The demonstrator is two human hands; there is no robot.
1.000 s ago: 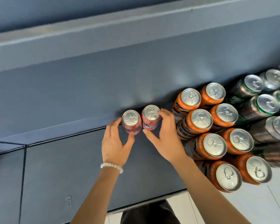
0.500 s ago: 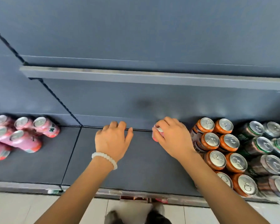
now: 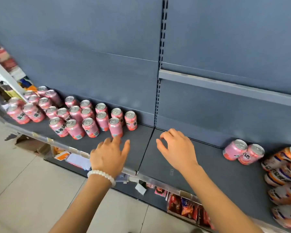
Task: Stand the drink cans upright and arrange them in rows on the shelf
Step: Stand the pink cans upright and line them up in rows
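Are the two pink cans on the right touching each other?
Touching. The head view shows the two pink cans side by side with no gap between their sides. Both hands, the left hand and the right hand, are away from them.

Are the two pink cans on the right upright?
Upright: both pink cans stand on the shelf, lids up, side by side.

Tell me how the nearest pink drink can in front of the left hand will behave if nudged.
The pink aluminium drink can stands upright, tall and narrow, so it probably tips rather than slides. Once down, its round body would likely roll. Neighbouring pink cans stand close, so it may knock them.
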